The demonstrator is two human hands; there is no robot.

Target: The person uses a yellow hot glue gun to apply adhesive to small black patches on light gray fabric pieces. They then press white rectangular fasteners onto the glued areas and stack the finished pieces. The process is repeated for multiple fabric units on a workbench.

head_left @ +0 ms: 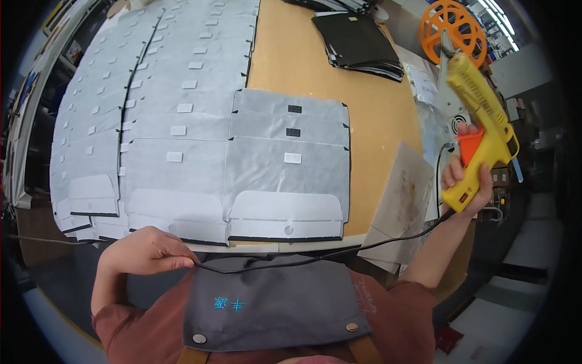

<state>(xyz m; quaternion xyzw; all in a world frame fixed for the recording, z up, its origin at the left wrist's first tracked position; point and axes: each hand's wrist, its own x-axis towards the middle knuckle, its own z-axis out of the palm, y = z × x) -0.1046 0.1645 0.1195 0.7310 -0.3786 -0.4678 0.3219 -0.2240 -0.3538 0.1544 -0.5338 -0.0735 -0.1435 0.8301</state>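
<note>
My right hand [471,176] is wrapped round the handle of a yellow glue gun [482,100] with an orange trigger, raised at the right of the table with its nozzle pointing up and away. From the handle's base a black power cord [315,259] sags across in front of my apron. My left hand [148,252] pinches that cord near the table's front edge. Beyond it lie overlapping rows of grey fabric panels [260,164] with small white patches. The nearest right-hand column also carries two black patches [294,132].
A stack of black sheets [357,45] lies at the table's far right. An orange spool [451,30] stands behind the glue gun. A stained flat board [397,203] juts over the right edge of the wooden tabletop [382,115]. Clear plastic bags [424,85] lie beside it.
</note>
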